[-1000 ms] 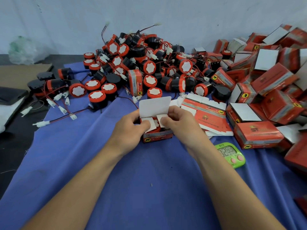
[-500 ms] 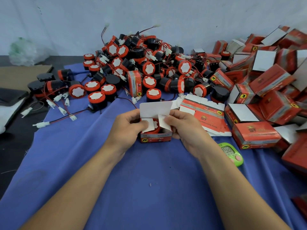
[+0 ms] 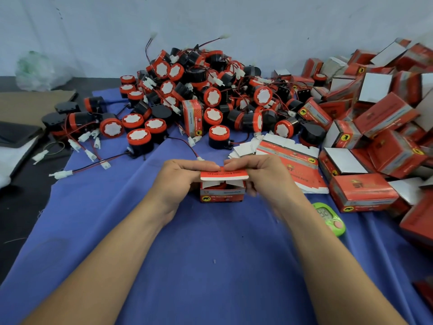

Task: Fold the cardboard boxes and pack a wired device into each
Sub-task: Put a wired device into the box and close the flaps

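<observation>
Pinching the flat lid flap (image 3: 223,175) of the small red cardboard box (image 3: 222,196), your left hand (image 3: 178,181) and right hand (image 3: 263,177) hold it from both sides. A round red device (image 3: 221,185) peeks out inside. The box sits on soft blue cloth (image 3: 210,254).

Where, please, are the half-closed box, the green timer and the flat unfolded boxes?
half-closed box (image 3: 222,194), head view, its red front panel.
green timer (image 3: 329,219), head view, middle of its face.
flat unfolded boxes (image 3: 297,156), head view, top sheet's red print.
</observation>
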A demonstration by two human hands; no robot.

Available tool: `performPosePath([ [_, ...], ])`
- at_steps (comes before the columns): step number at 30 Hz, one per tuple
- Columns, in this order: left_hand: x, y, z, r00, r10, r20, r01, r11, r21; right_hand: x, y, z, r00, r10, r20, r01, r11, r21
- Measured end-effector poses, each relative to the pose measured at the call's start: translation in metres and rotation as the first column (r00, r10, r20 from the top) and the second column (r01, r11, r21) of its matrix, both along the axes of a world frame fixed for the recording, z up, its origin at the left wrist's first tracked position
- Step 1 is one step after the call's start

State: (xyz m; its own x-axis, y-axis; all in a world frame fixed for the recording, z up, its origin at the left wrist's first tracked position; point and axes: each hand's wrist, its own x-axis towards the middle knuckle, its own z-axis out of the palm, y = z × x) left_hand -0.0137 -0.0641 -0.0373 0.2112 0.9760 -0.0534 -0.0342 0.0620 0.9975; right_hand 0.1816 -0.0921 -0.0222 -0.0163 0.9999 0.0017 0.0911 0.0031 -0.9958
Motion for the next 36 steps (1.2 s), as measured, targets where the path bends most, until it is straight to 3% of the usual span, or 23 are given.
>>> performPosePath([
  [3,-0.003,0.0,0.001,0.998,-0.046,-0.036,0.047,0.998,0.029,0.014,-0.004,0.009,0.99,0.123,0.069,-0.118,0.991,-0.069],
  [8,-0.01,-0.004,0.0,0.989,-0.128,-0.075,0.133,0.989,0.066,0.019,-0.011,0.012,0.922,0.26,0.286,-0.256,0.965,-0.052],
  [13,-0.018,-0.01,-0.001,0.898,-0.213,-0.384,0.308,0.928,0.208,0.018,-0.012,0.012,0.911,0.213,0.353,-0.227,0.974,0.001],
  [19,-0.016,-0.011,0.0,0.873,-0.118,-0.472,0.278,0.917,0.286,0.019,-0.009,0.011,0.906,0.21,0.368,-0.222,0.975,-0.009],
  [23,-0.016,-0.008,0.001,0.884,-0.1,-0.457,0.254,0.922,0.291,0.024,-0.008,0.01,0.901,0.253,0.353,-0.262,0.965,-0.022],
  [28,-0.02,-0.009,-0.001,0.841,-0.201,-0.502,0.357,0.904,0.237,0.028,-0.01,0.011,0.888,0.257,0.381,-0.27,0.963,-0.02],
  [36,-0.015,-0.011,0.006,0.886,-0.126,-0.446,0.291,0.9,0.325,0.024,-0.02,0.014,0.876,0.191,0.442,-0.227,0.974,0.029],
])
